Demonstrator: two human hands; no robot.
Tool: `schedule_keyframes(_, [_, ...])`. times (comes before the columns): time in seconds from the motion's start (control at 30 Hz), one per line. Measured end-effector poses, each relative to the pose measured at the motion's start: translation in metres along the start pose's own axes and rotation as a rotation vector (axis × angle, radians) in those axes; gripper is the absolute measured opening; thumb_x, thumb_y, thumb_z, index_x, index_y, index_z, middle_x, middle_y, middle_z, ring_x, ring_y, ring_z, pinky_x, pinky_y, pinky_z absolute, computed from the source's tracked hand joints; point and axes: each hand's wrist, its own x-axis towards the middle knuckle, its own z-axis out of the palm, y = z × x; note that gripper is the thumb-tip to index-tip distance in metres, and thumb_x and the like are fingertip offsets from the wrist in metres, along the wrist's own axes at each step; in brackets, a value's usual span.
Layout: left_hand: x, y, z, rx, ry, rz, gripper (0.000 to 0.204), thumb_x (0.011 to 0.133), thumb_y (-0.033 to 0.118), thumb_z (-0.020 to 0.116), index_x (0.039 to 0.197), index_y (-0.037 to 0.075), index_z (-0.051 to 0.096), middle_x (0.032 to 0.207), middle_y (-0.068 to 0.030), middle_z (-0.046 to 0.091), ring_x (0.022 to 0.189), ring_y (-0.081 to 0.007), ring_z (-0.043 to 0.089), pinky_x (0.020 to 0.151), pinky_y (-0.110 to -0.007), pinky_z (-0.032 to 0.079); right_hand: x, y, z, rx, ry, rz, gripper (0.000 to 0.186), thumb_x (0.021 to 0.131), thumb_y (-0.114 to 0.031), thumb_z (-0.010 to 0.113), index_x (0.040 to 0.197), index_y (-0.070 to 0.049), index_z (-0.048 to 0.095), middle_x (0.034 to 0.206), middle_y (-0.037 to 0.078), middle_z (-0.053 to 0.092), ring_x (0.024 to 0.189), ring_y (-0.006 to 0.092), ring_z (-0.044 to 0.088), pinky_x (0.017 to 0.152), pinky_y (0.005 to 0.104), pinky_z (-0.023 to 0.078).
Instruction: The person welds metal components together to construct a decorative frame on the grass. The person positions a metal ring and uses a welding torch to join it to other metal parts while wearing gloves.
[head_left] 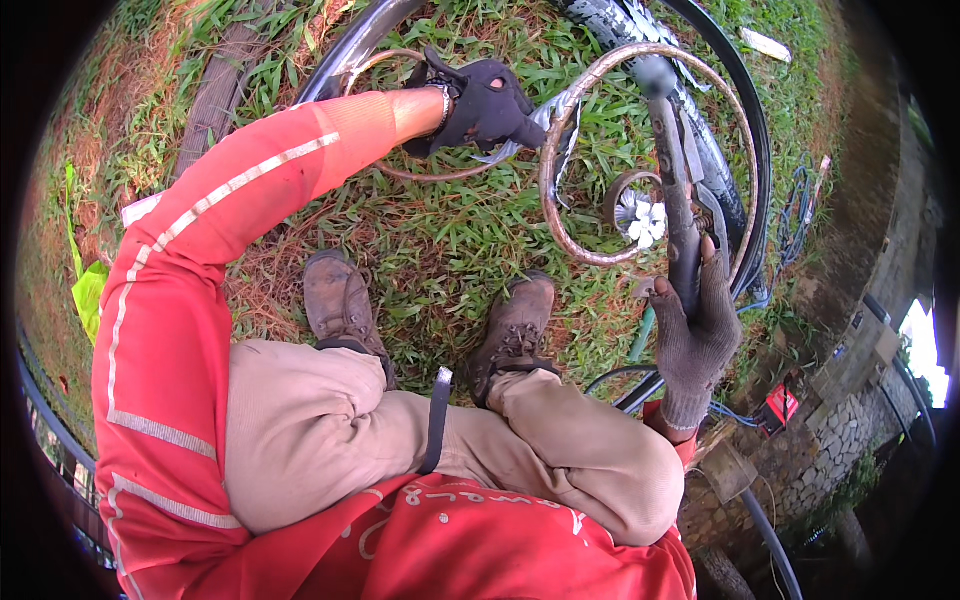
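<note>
Out over the grass, my left hand (488, 103) in a black glove is closed round the middle of a curled metal scroll (548, 185). The scroll's large loop spreads to the right, and a smaller curl lies behind the hand. Grey leaf shapes stick out by my fingers, and a white metal flower (645, 224) sits inside the large loop. In a knitted grey-brown glove, my right hand (697, 335) grips a long metal tool like locking pliers (678, 190). It points away from me across the scroll's right side; its far end is blurred.
Black curved tubing (765, 150) lies beyond the scroll, with a paint-flecked dark pipe (705, 135). A weathered plank (222, 90) is at the far left. My boots (345, 300) stand on grass. Cables (797, 215), a red box (777, 408) and a stone wall (835, 430) are at right.
</note>
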Motion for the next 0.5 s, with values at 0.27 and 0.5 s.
schedule_keyframes(0.27, [0.004, -0.003, 0.004, -0.046, 0.022, -0.040, 0.049, 0.079, 0.037, 0.102, 0.112, 0.003, 0.088, 0.093, -0.0066, 0.083, 0.073, -0.0126, 0.071, 0.067, -0.030, 0.062, 0.006, -0.004, 0.006, -0.085, 0.001, -0.028, 0.069, 0.087, 0.005, 0.086, 0.153, 0.004, 0.065, 0.126, 0.018, 0.079, 0.107, 0.0201, 0.076, 0.095, 0.0339, 0.059])
schedule_keyframes(0.5, [0.000, -0.003, -0.001, -0.004, 0.024, -0.035, 0.049, 0.079, 0.036, 0.101, 0.112, 0.002, 0.088, 0.093, -0.0073, 0.083, 0.073, -0.0131, 0.073, 0.068, -0.031, 0.063, 0.010, -0.001, 0.011, -0.165, -0.032, -0.066, 0.070, 0.087, 0.003, 0.087, 0.153, 0.004, 0.064, 0.124, 0.018, 0.079, 0.108, 0.0211, 0.076, 0.097, 0.0336, 0.059])
